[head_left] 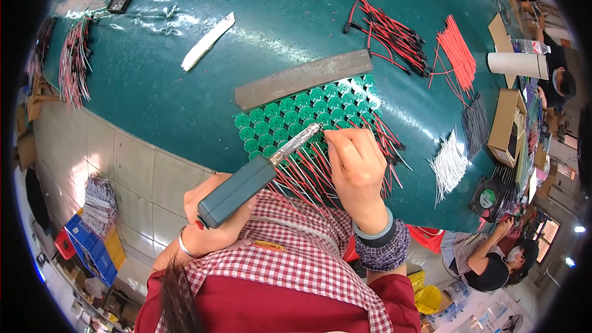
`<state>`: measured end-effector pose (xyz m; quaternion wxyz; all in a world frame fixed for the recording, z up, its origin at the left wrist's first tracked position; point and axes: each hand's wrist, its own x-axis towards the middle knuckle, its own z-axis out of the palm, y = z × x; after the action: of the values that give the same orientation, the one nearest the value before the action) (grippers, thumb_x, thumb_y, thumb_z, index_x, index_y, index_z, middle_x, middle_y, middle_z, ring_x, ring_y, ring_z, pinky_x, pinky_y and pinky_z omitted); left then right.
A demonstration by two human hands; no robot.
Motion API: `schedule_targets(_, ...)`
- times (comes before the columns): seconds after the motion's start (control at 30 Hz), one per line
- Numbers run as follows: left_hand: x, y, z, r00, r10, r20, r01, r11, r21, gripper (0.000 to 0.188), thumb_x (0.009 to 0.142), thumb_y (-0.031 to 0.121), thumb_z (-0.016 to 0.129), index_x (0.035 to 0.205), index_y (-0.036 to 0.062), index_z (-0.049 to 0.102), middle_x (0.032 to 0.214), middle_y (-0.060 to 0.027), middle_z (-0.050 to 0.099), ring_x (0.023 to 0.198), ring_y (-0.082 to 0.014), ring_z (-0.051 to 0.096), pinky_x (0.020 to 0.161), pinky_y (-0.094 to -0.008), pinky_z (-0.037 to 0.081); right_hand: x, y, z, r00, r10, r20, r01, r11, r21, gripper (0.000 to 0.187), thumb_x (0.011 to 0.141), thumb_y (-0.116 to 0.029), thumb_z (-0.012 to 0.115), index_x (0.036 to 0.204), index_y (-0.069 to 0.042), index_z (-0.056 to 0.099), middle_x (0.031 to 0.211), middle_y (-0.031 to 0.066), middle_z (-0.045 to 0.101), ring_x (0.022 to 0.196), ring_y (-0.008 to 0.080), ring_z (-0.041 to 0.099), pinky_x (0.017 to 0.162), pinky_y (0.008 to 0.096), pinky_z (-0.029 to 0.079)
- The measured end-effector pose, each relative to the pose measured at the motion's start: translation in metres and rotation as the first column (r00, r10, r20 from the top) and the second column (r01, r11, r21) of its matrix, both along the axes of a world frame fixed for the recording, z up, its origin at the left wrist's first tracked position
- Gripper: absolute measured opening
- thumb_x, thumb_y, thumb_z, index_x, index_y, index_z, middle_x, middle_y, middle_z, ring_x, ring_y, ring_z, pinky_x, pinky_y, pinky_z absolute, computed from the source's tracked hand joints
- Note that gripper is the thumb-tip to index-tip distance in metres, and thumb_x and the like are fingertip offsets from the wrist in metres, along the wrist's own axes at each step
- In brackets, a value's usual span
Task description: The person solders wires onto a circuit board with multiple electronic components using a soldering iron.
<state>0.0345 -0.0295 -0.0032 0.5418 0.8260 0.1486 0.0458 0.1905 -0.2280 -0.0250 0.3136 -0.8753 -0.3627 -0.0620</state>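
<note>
My left hand (pixel 213 209) is wrapped around the boxy dark green handle of a soldering iron (pixel 239 191). The iron's silvery barrel slants up and right, and its tip meets a panel of small round green circuit boards (pixel 260 128). Right beside that tip, my right hand (pixel 357 163) is closed in a pinch; what sits between the fingertips is too small to make out. Red, black and white wires (pixel 302 176) stick out from the near rows of boards, partly covered by my right hand. A flat grey-brown bar (pixel 302 79) lies along the panel's far edge.
Red-and-black wire bundles (pixel 394 34), red wires (pixel 457 54), white wires (pixel 449 165) and dark grey wires (pixel 475 126) lie to the right. A white strip (pixel 208 42) lies far left of the panel. Beyond the right edge stands a cardboard box (pixel 507 126); a co-worker (pixel 490 259) sits lower right.
</note>
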Motion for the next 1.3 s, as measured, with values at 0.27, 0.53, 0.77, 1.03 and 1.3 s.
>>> schedule_targets(0.27, 0.0001, -0.0025, -0.0036, 0.999, -0.006, 0.035, 0.007, 1.000, -0.027, 0.023, 0.073, -0.002, 0.076, 0.094, -0.0014, 0.068, 0.082, -0.0098, 0.065, 0.065, -0.0191, 0.064, 0.059, -0.0289, 0.049, -0.0009, -0.0007, 0.0008, 1.000, 0.018, 0.009, -0.017, 0.999, -0.043, 0.025, 0.074, 0.007, 0.069, 0.098, 0.002, 0.066, 0.087, 0.0120, 0.061, 0.077, 0.0279, 0.060, 0.065, 0.0371, 0.051)
schedule_targets(0.53, -0.0008, -0.0016, -0.0029, 1.000, 0.005, 0.016, -0.005, 0.999, -0.050, 0.021, 0.073, 0.000, 0.075, 0.094, -0.0011, 0.069, 0.083, -0.0100, 0.064, 0.065, -0.0188, 0.061, 0.059, -0.0296, 0.047, -0.0002, 0.0003, 0.0010, 0.999, 0.018, 0.032, -0.016, 0.999, -0.050, 0.024, 0.073, 0.007, 0.069, 0.097, 0.002, 0.065, 0.086, 0.0122, 0.060, 0.076, 0.0281, 0.060, 0.065, 0.0371, 0.051)
schedule_targets(0.77, -0.0037, -0.0001, 0.0003, 0.999, -0.004, 0.042, 0.003, 1.000, 0.018, 0.025, 0.072, -0.001, 0.076, 0.096, -0.0017, 0.069, 0.084, -0.0097, 0.066, 0.067, -0.0194, 0.064, 0.060, -0.0295, 0.050, -0.0008, 0.0005, 0.0011, 0.999, 0.020, 0.044, -0.018, 0.998, -0.055, 0.024, 0.074, 0.007, 0.069, 0.097, 0.002, 0.065, 0.086, 0.0121, 0.060, 0.076, 0.0281, 0.060, 0.065, 0.0372, 0.051)
schedule_targets(1.03, -0.0065, 0.0008, -0.0002, 0.999, -0.038, 0.014, 0.037, 0.998, 0.043, 0.028, 0.070, -0.001, 0.078, 0.096, -0.0025, 0.068, 0.088, -0.0108, 0.069, 0.070, -0.0220, 0.069, 0.063, -0.0295, 0.054, -0.0018, 0.0009, 0.0005, 0.999, 0.017, 0.050, -0.014, 0.999, -0.051, 0.023, 0.075, 0.006, 0.070, 0.096, 0.002, 0.065, 0.086, 0.0123, 0.060, 0.075, 0.0284, 0.060, 0.065, 0.0369, 0.051)
schedule_targets(1.3, -0.0055, -0.0027, -0.0045, 1.000, 0.005, 0.030, -0.004, 1.000, -0.028, 0.023, 0.074, 0.000, 0.075, 0.097, -0.0008, 0.070, 0.082, -0.0103, 0.065, 0.065, -0.0182, 0.062, 0.058, -0.0299, 0.047, -0.0038, 0.0033, -0.0013, 0.995, 0.003, 0.096, 0.004, 0.998, -0.068, 0.022, 0.075, 0.006, 0.070, 0.096, 0.002, 0.065, 0.085, 0.0121, 0.060, 0.074, 0.0282, 0.059, 0.063, 0.0368, 0.051)
